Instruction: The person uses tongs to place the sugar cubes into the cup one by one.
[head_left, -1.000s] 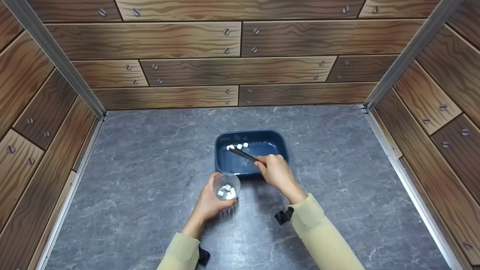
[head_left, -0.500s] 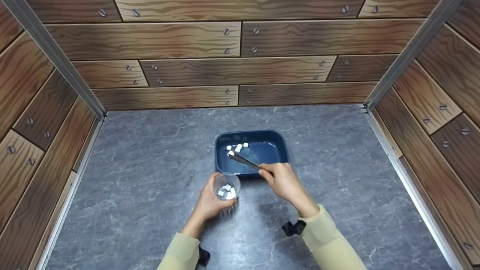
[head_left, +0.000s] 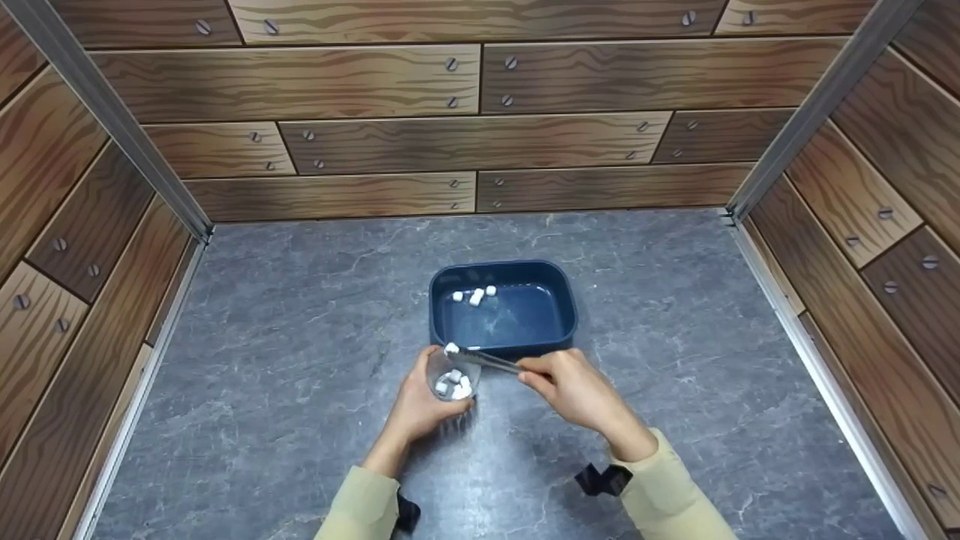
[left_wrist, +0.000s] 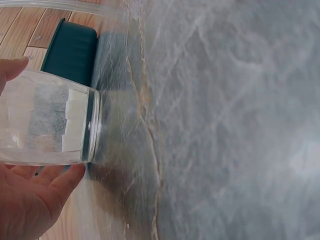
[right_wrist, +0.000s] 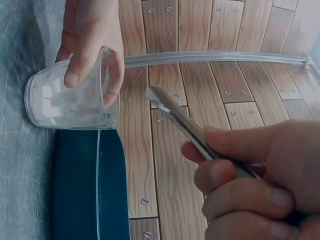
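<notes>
My left hand (head_left: 418, 405) holds a clear plastic cup (right_wrist: 95, 112), fingers and thumb round its sides. Several small white marshmallow-like pieces (head_left: 455, 376) lie at its bottom. My right hand (head_left: 589, 394) grips dark metal tongs (head_left: 491, 361). Between their tips is one white piece (head_left: 451, 349), held above the cup's far rim. Just behind the cup stands a dark blue rectangular dish (head_left: 517, 319). More white pieces (head_left: 476, 298) lie in its far left part. In the right wrist view, the tongs' tips (right_wrist: 152, 94) show above the cup's mouth.
Everything stands on a grey marbled surface (head_left: 300, 337). Wood-patterned panels (head_left: 375, 142) close off the back and both sides, with metal strips (head_left: 810, 322) along the edges. The dish lies close beyond both hands.
The tongs have picked a white piece out of the dish and moved toward me, from inside the dish to above the cup. My left hand and the cup have stayed in place.
</notes>
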